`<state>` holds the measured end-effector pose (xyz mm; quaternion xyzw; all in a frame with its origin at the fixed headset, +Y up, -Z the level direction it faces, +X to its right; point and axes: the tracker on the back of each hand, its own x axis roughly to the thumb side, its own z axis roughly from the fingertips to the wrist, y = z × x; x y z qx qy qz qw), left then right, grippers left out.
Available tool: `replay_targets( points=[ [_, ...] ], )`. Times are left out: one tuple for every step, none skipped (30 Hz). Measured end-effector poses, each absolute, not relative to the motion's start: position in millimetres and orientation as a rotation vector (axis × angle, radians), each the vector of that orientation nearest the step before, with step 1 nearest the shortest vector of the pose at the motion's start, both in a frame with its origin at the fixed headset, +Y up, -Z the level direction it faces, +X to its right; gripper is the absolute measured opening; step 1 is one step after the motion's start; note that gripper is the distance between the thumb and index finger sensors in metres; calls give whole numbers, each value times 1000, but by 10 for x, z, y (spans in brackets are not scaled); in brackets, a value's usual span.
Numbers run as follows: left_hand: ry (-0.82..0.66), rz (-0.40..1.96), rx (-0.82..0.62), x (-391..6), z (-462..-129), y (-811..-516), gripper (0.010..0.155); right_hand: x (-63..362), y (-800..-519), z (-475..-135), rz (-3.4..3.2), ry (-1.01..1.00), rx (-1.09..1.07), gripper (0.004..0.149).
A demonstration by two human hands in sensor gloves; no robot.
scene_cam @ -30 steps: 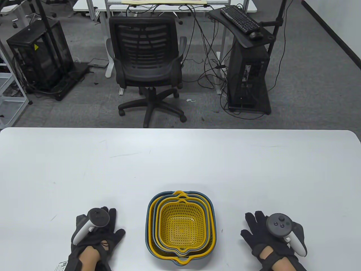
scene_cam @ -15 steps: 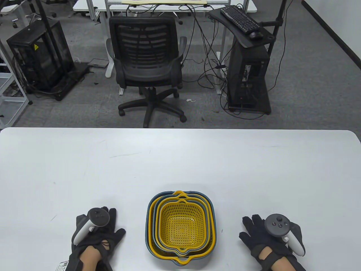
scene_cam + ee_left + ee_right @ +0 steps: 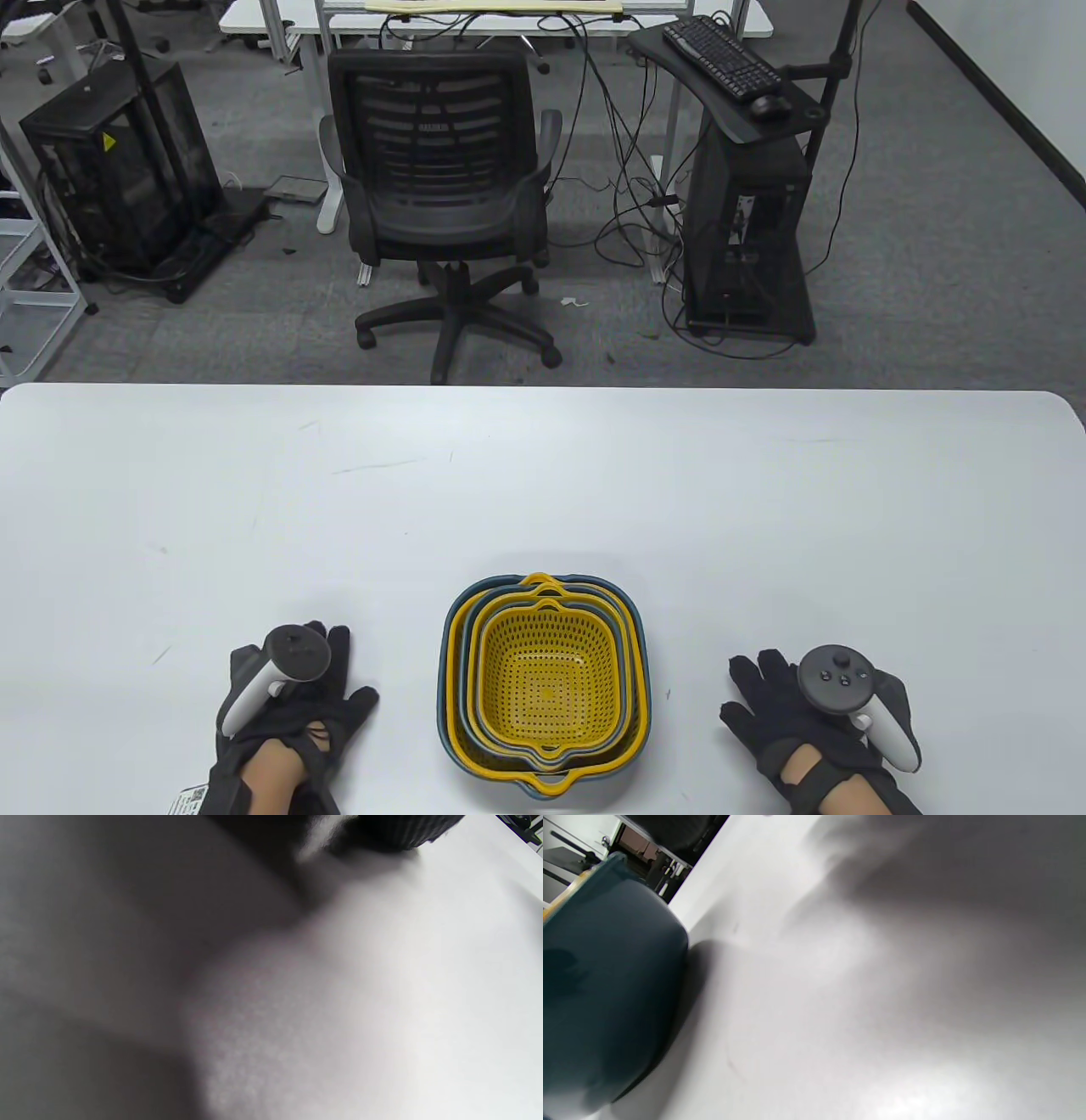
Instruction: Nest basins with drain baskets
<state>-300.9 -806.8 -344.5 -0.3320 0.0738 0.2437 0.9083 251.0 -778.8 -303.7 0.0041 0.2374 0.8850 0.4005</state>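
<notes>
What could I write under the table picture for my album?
Two gloved hands, left hand and right hand, rest flat on the white table beside a stack of nested basins and yellow baskets.

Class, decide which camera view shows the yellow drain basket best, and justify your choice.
The table view: the yellow drain basket shows whole, nested innermost. The right wrist view gives only the outer basin's dark wall and a yellow rim sliver; the left wrist view shows none.

Looks like an office or a lab workspace. Grey carpet [image 3: 916, 280] on the floor, a black mesh chair [image 3: 441, 195] behind the white bench [image 3: 543, 475], a keyboard [image 3: 721, 55] and mouse [image 3: 770, 105] on a stand above a PC tower [image 3: 747, 246], another tower [image 3: 119, 170] on the left, and loose cables [image 3: 628, 195] everywhere.
</notes>
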Motion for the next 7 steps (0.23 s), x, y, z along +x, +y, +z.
replay_targets(
  points=[
    [152, 503, -684, -3009, -3445, -8068, 83, 2517, -7785, -3033, 2237, 596, 9, 72],
    [151, 504, -682, -3009, -3446, -8069, 83, 2524, -7785, -3031, 2233, 592, 8, 72],
    [151, 504, -682, -3008, -3447, -8070, 83, 2529, -7788, -3031, 2229, 592, 6, 72],
    [153, 508, -684, -3008, -3446, -8069, 83, 2532, -7790, -3032, 2227, 595, 5, 72],
    [155, 508, -687, -3007, -3448, -8069, 82, 2532, -7791, -3034, 2226, 598, 5, 72],
    [155, 508, -689, -3007, -3447, -8067, 82, 2530, -7783, -3033, 2229, 601, 7, 72],
    [155, 508, -689, -3005, -3447, -8067, 83, 2526, -7775, -3033, 2237, 601, 10, 72]
  ],
)
